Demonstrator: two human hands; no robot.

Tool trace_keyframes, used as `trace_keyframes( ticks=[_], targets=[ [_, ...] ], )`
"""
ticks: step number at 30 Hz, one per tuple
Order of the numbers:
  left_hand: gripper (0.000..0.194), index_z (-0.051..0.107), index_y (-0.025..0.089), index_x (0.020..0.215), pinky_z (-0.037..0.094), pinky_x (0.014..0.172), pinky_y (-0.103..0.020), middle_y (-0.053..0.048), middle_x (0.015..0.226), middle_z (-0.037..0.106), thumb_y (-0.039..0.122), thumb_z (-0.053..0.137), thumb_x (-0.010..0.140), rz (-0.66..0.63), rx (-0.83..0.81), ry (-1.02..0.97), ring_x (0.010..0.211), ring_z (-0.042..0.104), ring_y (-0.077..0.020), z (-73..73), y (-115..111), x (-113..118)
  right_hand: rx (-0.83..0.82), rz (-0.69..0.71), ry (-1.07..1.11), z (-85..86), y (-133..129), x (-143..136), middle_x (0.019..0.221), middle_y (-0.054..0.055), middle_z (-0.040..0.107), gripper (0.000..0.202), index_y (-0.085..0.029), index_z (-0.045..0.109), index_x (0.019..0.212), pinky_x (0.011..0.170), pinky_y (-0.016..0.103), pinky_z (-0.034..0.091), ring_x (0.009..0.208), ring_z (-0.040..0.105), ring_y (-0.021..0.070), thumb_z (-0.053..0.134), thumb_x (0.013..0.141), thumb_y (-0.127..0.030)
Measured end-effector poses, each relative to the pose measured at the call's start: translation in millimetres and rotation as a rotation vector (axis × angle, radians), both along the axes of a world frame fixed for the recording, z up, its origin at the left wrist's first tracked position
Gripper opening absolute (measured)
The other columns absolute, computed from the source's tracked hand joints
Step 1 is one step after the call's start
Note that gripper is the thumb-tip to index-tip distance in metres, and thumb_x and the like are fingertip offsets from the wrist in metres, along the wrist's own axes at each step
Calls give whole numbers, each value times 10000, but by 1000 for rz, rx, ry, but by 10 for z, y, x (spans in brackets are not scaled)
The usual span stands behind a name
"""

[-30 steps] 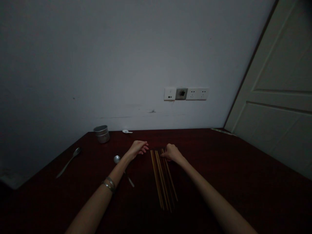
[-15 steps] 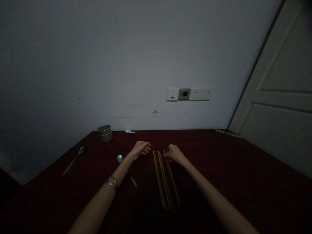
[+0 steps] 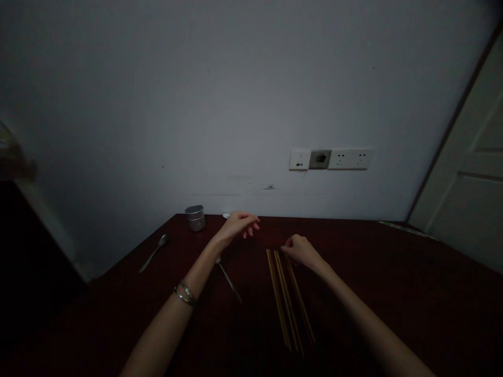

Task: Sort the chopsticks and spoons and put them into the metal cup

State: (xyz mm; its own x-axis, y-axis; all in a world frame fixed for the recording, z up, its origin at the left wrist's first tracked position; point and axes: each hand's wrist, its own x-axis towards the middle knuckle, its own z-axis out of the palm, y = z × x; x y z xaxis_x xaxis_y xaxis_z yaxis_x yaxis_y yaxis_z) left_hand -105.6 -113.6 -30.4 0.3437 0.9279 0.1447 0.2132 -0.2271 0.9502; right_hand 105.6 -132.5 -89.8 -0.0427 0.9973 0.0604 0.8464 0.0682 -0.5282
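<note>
Several slim yellowish chopsticks (image 3: 280, 298) lie in lengthwise groups on the dark red table, their far ends close to my hands. My right hand (image 3: 305, 252) has its thumb and fingers pinched at the far end of the rightmost chopsticks (image 3: 302, 303). To the left, my left hand (image 3: 240, 226) hangs above the table with loosely bent fingers apart and nothing in them. Beneath my left forearm lies a metal spoon (image 3: 230, 281), its bowl mostly hidden. A small white spoon (image 3: 226, 215) by the wall is partly covered by my left hand.
A perforated metal utensil holder (image 3: 195, 219) stands at the back left of the table (image 3: 349, 267). Another metal spoon (image 3: 153, 254) lies near the left edge. Sockets (image 3: 329, 159) are set in the wall behind, and a door (image 3: 477, 199) is at the right.
The view has swung left, so everything sits further right. My left hand has moved up and away from the chopsticks, toward the white spoon. My right hand stays at the rightmost chopsticks.
</note>
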Motion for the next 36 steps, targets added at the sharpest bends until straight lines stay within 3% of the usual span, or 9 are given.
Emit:
trace_keyframes(
  ticks=[2, 5, 10, 14, 19, 25, 36],
  targets=[
    [251, 619, 100, 816, 339, 386, -172, -79, 752, 652, 331, 545, 753, -30, 39, 80, 465, 510, -66, 64, -84, -135, -20, 31, 43, 35, -16, -20, 564, 64, 647, 190, -136, 630, 640, 473, 188, 395, 482, 601, 133, 532, 719, -279],
    [230, 640, 113, 811, 346, 408, -179, -61, 730, 653, 314, 574, 719, -67, 79, 260, 472, 512, -74, 10, -132, -397, -26, 68, 109, 77, -36, -34, 512, 47, 624, 189, -133, 622, 636, 440, 185, 394, 426, 570, 117, 512, 720, -262],
    [158, 677, 127, 772, 388, 515, -188, -34, 689, 655, 199, 574, 676, -69, 187, 555, 556, 552, -99, -276, -148, -847, -39, 100, 198, 103, -51, -38, 496, 30, 611, 169, -129, 616, 637, 386, 170, 382, 394, 541, 100, 500, 714, -224],
    [171, 683, 145, 807, 403, 580, -190, -25, 729, 662, 182, 564, 690, -110, 229, 706, 639, 575, -118, -490, -234, -1059, -59, 117, 235, 98, -56, -53, 495, 23, 605, 165, -128, 611, 653, 368, 162, 381, 384, 527, 91, 503, 725, -230],
    [238, 662, 175, 913, 420, 658, -202, -39, 893, 650, 156, 561, 698, -180, 335, 862, 753, 586, -135, -654, -330, -1132, -94, 117, 283, 72, -59, -73, 515, 27, 602, 172, -128, 600, 654, 362, 165, 394, 404, 538, 97, 507, 734, -249],
    [281, 618, 218, 979, 424, 731, -228, -34, 1020, 618, 129, 536, 725, -224, 505, 1110, 905, 581, -163, -712, -396, -1088, -91, 126, 308, 51, -68, -77, 515, 22, 599, 169, -128, 610, 660, 357, 160, 391, 413, 544, 96, 524, 716, -261],
    [165, 612, 196, 815, 428, 629, -209, -52, 856, 622, 135, 459, 804, -314, 742, 1298, 791, 598, -145, -762, -373, -1076, -100, 150, 298, 36, -42, -54, 500, 16, 592, 178, -132, 593, 654, 348, 157, 381, 378, 520, 83, 494, 734, -256]
  ],
)
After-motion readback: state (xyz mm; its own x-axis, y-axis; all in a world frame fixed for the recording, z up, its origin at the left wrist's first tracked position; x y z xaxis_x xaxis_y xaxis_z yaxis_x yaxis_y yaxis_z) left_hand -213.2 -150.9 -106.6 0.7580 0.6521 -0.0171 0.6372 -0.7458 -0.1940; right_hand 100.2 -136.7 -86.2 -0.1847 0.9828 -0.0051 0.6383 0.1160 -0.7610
